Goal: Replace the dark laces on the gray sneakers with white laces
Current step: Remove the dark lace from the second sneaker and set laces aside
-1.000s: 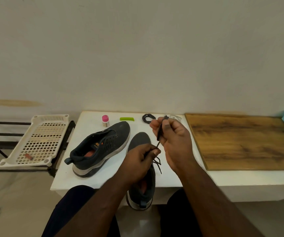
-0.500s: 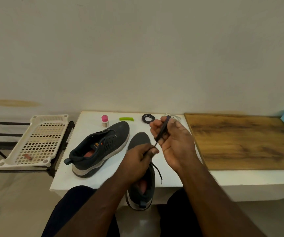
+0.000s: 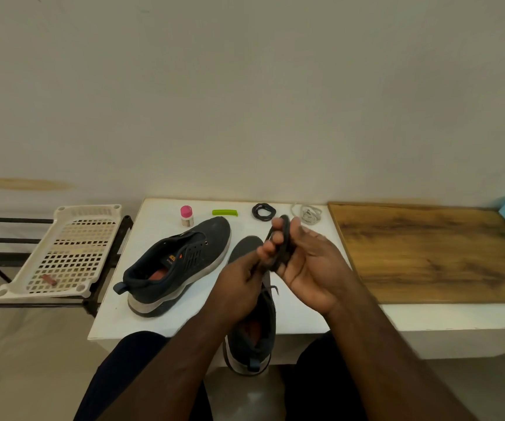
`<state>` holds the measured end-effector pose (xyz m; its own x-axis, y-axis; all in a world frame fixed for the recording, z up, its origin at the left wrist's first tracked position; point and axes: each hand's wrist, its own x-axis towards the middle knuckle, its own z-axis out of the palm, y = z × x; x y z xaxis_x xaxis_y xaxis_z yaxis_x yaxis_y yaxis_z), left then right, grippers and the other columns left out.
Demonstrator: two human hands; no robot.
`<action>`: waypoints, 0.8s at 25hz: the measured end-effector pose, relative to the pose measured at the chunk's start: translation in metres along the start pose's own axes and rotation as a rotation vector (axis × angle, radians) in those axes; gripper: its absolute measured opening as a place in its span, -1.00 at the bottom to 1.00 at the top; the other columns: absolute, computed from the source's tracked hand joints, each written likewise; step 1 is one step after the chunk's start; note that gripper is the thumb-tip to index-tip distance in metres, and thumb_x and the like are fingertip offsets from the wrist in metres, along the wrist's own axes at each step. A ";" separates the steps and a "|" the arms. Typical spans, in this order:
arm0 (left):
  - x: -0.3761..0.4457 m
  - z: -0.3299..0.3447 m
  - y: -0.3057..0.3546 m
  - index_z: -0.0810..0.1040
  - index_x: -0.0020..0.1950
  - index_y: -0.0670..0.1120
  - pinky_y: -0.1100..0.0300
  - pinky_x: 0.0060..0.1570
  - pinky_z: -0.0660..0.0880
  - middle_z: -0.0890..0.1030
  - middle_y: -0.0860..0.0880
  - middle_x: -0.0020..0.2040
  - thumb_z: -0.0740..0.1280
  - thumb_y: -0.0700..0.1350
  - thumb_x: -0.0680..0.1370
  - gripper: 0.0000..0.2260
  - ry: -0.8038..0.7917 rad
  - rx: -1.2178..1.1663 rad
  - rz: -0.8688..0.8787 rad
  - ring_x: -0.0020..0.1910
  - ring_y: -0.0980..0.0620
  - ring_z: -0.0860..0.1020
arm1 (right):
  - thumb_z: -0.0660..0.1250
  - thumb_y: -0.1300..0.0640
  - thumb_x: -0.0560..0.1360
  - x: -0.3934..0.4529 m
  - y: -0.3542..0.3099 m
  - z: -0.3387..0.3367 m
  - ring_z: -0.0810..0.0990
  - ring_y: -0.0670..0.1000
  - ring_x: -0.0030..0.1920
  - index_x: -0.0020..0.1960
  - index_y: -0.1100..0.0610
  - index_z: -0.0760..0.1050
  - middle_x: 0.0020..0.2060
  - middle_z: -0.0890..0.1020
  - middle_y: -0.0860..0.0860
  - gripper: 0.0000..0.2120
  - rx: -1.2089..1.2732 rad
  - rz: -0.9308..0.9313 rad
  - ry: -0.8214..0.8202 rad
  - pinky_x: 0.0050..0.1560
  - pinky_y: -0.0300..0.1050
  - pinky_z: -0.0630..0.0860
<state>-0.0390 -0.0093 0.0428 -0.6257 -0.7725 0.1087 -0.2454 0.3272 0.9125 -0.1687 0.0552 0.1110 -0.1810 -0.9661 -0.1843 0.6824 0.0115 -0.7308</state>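
Above the white worktop [image 3: 154, 299], the right hand [image 3: 312, 262] is curling its fingers around a bundled dark lace [image 3: 283, 244], while the left hand [image 3: 239, 284] is pinching the lace's lower strand. One gray sneaker [image 3: 178, 265] is lying laceless to the left; the other [image 3: 254, 329] is sitting under the hands. A coiled dark lace [image 3: 263, 211] and a white lace [image 3: 309, 214] are resting near the wall.

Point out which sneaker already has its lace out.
The left sneaker, tipped on its side: its eyelets are bare. The sneaker under the hands still trails dark lace.
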 end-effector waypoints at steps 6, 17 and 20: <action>0.003 -0.002 0.006 0.61 0.04 0.06 0.30 -0.15 0.38 0.57 0.16 -0.15 0.27 -0.01 0.63 -0.87 -0.015 0.229 0.156 -0.11 0.21 0.50 | 0.21 0.04 0.66 0.017 0.009 -0.020 0.61 -0.09 -0.17 -0.09 0.09 0.52 -0.23 0.66 -0.04 -0.78 -1.443 -0.239 0.310 -0.12 -0.24 0.51; 0.002 0.004 0.003 0.58 0.07 -0.02 0.38 -0.29 0.33 0.53 0.14 -0.24 0.18 -0.08 0.67 -0.82 -0.027 0.241 -0.028 -0.23 0.14 0.51 | 0.16 0.09 0.67 0.009 0.016 -0.009 0.57 0.08 -0.23 0.12 0.30 0.55 -0.29 0.54 0.11 -0.69 -0.153 -0.086 0.189 0.05 0.04 0.59; 0.003 0.003 0.005 0.61 0.12 0.00 0.38 -0.26 0.35 0.57 0.12 -0.19 0.21 0.00 0.65 -0.80 -0.060 0.316 -0.021 -0.23 0.16 0.52 | 0.17 0.14 0.68 0.015 0.023 -0.014 0.59 0.10 -0.17 0.08 0.19 0.59 -0.28 0.57 0.08 -0.77 -0.524 -0.214 0.326 -0.08 -0.13 0.61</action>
<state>-0.0440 -0.0080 0.0468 -0.6580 -0.7507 0.0593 -0.4710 0.4717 0.7455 -0.1657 0.0440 0.0829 -0.5359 -0.8344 -0.1289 0.1867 0.0318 -0.9819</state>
